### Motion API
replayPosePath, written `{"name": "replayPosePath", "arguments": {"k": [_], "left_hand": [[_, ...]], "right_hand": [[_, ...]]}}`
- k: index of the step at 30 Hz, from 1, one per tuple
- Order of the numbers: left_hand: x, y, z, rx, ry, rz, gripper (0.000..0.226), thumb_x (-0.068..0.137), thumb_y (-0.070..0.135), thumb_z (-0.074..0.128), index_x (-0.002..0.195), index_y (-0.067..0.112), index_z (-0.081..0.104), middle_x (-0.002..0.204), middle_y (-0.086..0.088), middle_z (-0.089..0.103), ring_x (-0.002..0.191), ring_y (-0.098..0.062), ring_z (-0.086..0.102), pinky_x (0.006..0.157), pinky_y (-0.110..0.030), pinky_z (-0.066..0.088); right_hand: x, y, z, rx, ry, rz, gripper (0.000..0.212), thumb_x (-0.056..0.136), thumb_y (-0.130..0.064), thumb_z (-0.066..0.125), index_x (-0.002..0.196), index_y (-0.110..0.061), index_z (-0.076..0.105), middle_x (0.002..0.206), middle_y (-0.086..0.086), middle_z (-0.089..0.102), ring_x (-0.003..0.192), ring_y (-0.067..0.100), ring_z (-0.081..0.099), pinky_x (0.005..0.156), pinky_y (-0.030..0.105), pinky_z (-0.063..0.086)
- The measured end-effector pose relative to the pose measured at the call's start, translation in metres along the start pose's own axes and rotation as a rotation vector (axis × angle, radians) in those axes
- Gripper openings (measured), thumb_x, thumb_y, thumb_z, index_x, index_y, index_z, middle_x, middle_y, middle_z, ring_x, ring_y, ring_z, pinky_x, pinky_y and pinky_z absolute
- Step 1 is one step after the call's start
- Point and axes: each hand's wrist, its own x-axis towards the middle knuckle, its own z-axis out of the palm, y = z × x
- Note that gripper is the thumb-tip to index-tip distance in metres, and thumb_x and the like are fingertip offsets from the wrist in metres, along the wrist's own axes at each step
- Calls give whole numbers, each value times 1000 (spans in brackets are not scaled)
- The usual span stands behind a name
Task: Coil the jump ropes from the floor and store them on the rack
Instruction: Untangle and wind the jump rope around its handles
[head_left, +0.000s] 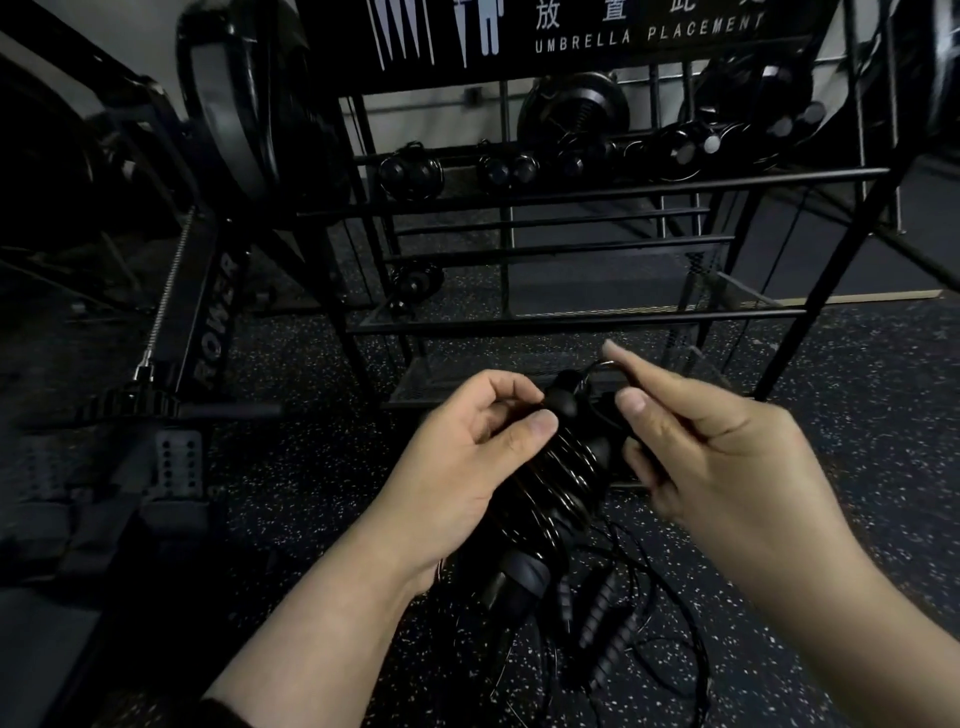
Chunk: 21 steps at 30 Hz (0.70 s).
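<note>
My left hand (467, 447) grips a black jump rope's handles (524, 571), with thin cord wound round them in several turns (563, 467). My right hand (691, 441) pinches a loop of that cord (602, 366) just above the bundle. More jump ropes (608, 639) lie tangled on the speckled floor below my hands. The black metal rack (571, 317) stands straight ahead, and several coiled ropes (410, 171) rest on its upper bar.
A rowing machine (213, 332) stands at the left, close to the rack's leg. One coiled rope (415, 283) sits on the rack's lower mesh shelf. A sign reading "UMBRELLA PLACEMENT" (649, 31) tops the rack. Speckled rubber floor (311, 493) spreads around me.
</note>
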Motion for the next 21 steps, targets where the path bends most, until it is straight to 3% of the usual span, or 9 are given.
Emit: {"name": "replayPosePath", "arguments": {"k": [5,8,10,12,14,16,18,21], "left_hand": [[0,-1,3,0,19,25,16,89,23,70,105,20,65,92,3,71,88,-11,66,84,-27,56],[1,-1,2,1,62,37,13,94,18,67,107,18,65,93,0,72,89,-10,67,84,-23,56],[2,0,-1,-1,88,30,14,94,19,67,107,18,66,98,-5,75,92,-13,71,85,-26,59],[3,0,-3,0,106,24,14,93,23,68,106,20,67,95,-2,75,90,-12,72,79,-25,58],[3,0,-4,7,118,22,18,90,27,68,107,21,67,89,2,74,85,-9,70,76,-22,56],[2,-1,-4,3,108,10,21,89,28,69,108,19,66,91,-4,74,87,-13,70,80,-30,59],[1,-1,-2,-1,88,-1,19,91,26,69,108,19,66,99,-11,74,90,-20,70,86,-40,58],[1,-1,-3,-14,68,-8,23,86,33,70,106,23,67,95,-7,73,88,-20,69,85,-39,57]], "right_hand": [[-1,6,2,-108,-7,-47,31,91,-36,60,111,-55,73,65,-9,68,52,3,50,50,19,45],[-1,3,2,-242,-89,-27,35,95,-41,49,125,-53,63,51,-35,53,45,-5,49,49,3,37],[-2,0,1,-371,-193,-27,51,86,-57,40,137,-58,46,64,-48,50,68,-24,53,62,-2,38],[-1,1,0,-479,-275,-38,66,78,-69,34,144,-65,29,101,-55,44,104,-35,40,83,-6,33],[1,4,1,-526,-304,-60,61,74,-72,31,135,-73,20,114,-52,38,112,-38,30,89,-8,28],[1,5,2,-492,-221,-113,56,77,-69,35,133,-70,30,114,-47,43,113,-39,32,91,-9,26],[1,9,2,-423,-90,-162,57,81,-64,41,137,-54,50,112,-44,50,111,-35,42,91,-7,32],[1,11,2,-390,17,-178,53,83,-61,45,125,-40,70,103,-35,66,105,-19,59,87,1,44]]}}
